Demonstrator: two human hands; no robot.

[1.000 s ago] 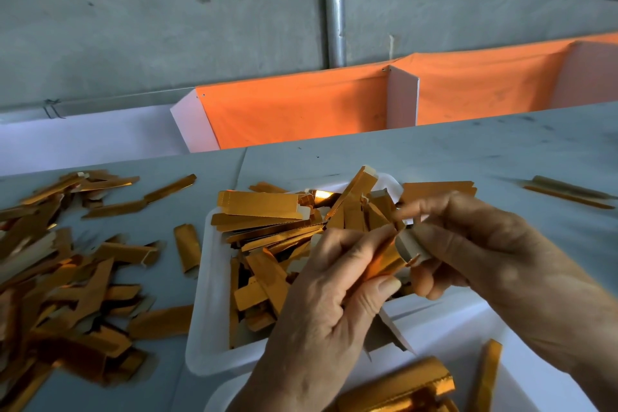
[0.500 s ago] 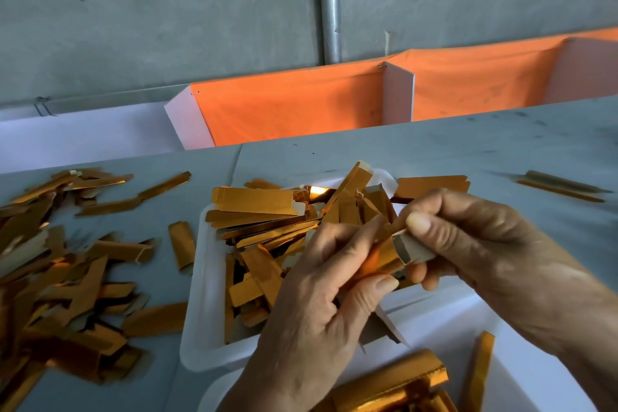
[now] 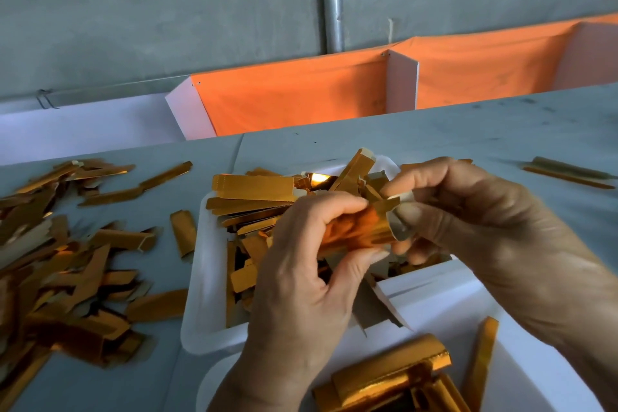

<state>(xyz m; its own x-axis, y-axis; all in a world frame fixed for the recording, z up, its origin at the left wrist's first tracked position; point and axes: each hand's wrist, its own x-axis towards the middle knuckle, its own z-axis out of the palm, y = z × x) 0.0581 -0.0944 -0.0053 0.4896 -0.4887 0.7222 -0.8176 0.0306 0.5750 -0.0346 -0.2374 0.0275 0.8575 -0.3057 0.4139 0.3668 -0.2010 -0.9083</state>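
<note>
Above white tray (image 3: 204, 278), both hands (image 3: 384, 237) pinch gold strip (image 3: 361, 231).

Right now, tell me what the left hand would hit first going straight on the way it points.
Probably the right hand, which holds the other end of the gold foil piece that the left hand pinches.

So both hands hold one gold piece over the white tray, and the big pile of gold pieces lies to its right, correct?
No: the head view shows the big pile left of the white tray. The left hand and right hand do hold one gold piece over it.
</note>
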